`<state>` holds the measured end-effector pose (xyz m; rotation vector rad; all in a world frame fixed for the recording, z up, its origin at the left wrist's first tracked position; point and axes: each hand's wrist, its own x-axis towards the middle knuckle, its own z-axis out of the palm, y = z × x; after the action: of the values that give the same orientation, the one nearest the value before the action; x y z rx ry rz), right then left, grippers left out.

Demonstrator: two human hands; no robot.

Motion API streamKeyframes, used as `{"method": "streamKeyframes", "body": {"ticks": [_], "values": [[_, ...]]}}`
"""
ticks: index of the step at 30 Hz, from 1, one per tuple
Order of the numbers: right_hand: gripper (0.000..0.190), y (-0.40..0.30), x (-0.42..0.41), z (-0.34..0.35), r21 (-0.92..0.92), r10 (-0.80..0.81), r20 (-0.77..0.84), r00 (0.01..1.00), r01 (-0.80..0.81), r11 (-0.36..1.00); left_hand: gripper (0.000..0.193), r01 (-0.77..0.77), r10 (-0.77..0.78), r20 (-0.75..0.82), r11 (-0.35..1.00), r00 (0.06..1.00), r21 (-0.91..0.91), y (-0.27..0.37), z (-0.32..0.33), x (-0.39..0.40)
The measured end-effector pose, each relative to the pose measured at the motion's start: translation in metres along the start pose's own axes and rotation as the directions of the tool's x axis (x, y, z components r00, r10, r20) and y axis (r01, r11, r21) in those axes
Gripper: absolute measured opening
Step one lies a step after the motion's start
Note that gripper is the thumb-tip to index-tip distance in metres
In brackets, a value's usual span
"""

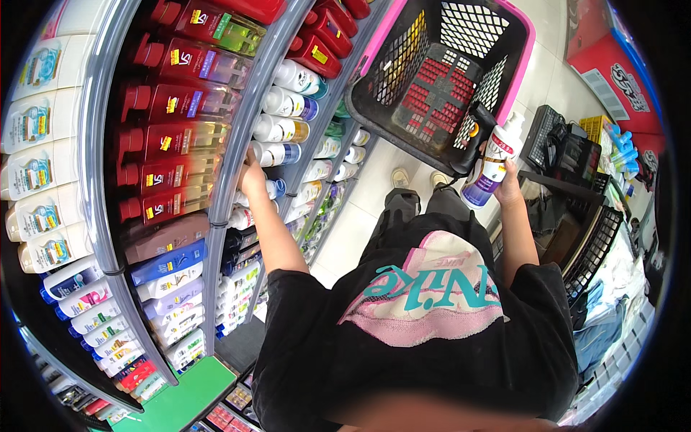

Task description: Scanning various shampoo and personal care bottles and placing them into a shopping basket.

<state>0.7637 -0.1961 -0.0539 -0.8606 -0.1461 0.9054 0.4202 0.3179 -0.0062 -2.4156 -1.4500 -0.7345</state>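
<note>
My right hand (508, 186) holds a white pump bottle with a purple lower part (488, 164), tilted, with writing and a red price mark on it. Just beyond it is a black shopping basket with a pink rim (529, 38); whether this hand also bears the basket's handle (482, 117) cannot be told. The basket shows no goods inside. On the left, my left hand (251, 175) reaches in behind the grey shelf edge (229, 129), at a row of white pump bottles. Its fingers lie by a white and blue bottle (276, 154) and are partly hidden, so its grip is unclear.
Shelves at the left carry red pump bottles (178, 102), white bottles (40, 170) and many smaller ones. At the right stand a black keyboard (542, 137), a yellow basket (593, 128), a black crate (596, 243) and a red box (612, 81). My shoes (400, 179) rest on pale floor tiles.
</note>
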Motion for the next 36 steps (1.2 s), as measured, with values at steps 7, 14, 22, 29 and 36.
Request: {"method": "streamKeyframes", "body": {"ticks": [7,14,22,29,36], "values": [[0.075,0.001,-0.001,0.0,-0.024,-0.017,-0.038,0.999,0.016,1.0,0.048,-0.087,0.027,0.205,0.953,0.978,0.29,0.032,-0.056,0.032],[0.076,0.003,-0.001,-0.001,-0.041,-0.017,-0.054,0.998,0.015,0.999,0.048,-0.063,0.009,0.25,0.976,0.968,0.209,0.031,-0.056,0.052],[0.077,0.007,-0.003,0.001,-0.022,-0.022,-0.148,0.989,0.019,1.0,0.046,-0.057,0.032,0.219,0.992,0.975,0.11,0.026,-0.048,0.049],[0.079,0.009,-0.002,-0.007,-0.028,-0.016,-0.123,0.992,0.013,1.0,0.045,-0.033,0.026,0.184,0.999,0.983,0.037,0.019,-0.034,0.059],[0.077,0.004,0.001,-0.002,-0.02,-0.039,-0.069,0.997,0.038,0.999,0.044,0.037,-0.033,0.134,0.999,0.99,-0.024,0.005,-0.035,0.044]]}}
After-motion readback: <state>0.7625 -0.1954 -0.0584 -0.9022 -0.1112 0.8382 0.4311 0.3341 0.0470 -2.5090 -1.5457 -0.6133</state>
